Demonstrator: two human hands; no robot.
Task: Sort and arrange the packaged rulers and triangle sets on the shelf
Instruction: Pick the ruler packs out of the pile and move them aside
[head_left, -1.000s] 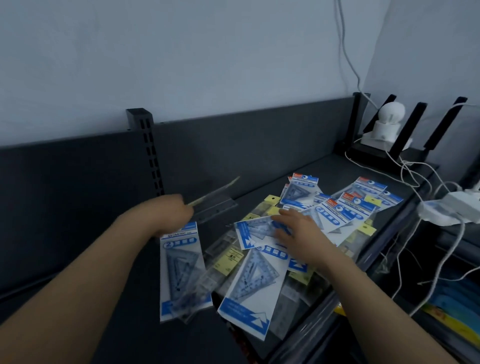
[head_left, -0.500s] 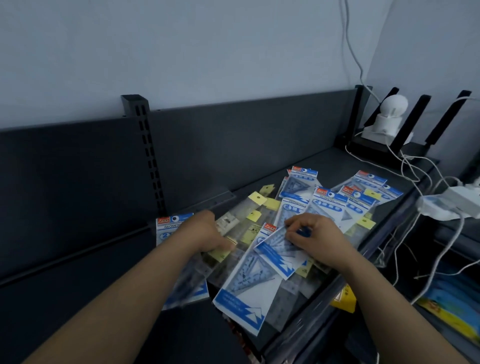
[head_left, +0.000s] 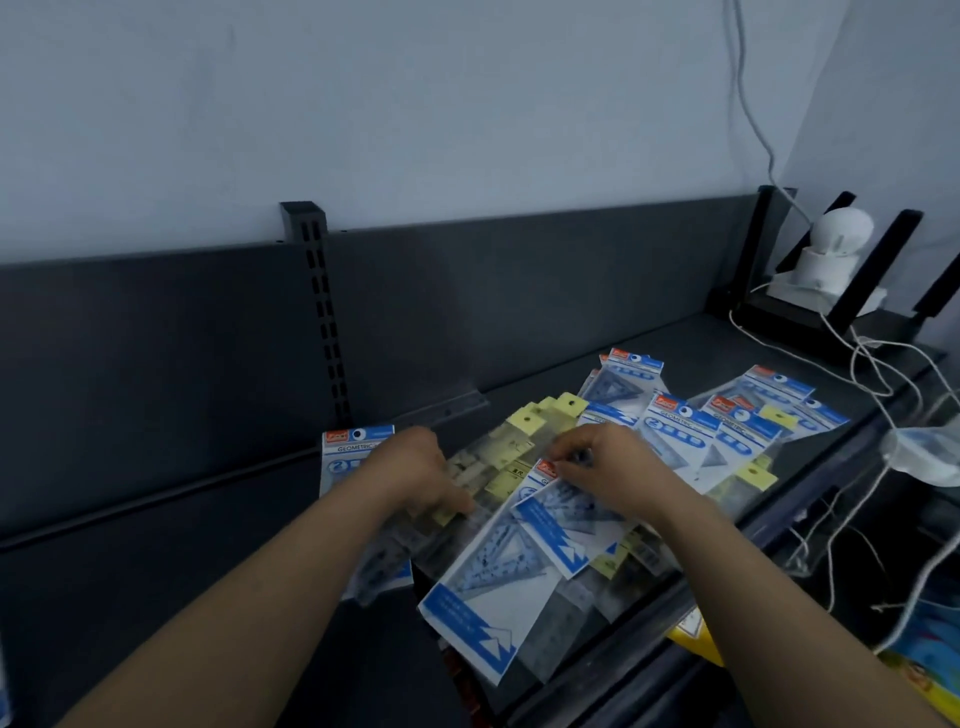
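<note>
Right hand (head_left: 613, 475) pinches blue-and-white packaged triangle set (head_left: 566, 525), long axis running toward near-right shelf edge. Left hand (head_left: 415, 475) presses fingers down on clear yellow-tagged ruler packs (head_left: 511, 457) just left, gripping nothing.

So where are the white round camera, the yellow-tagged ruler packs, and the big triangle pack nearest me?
white camera (head_left: 839, 241), head view, domed top.
yellow-tagged ruler packs (head_left: 511, 457), head view, clear sleeve.
big triangle pack (head_left: 485, 587), head view, card middle.
</note>
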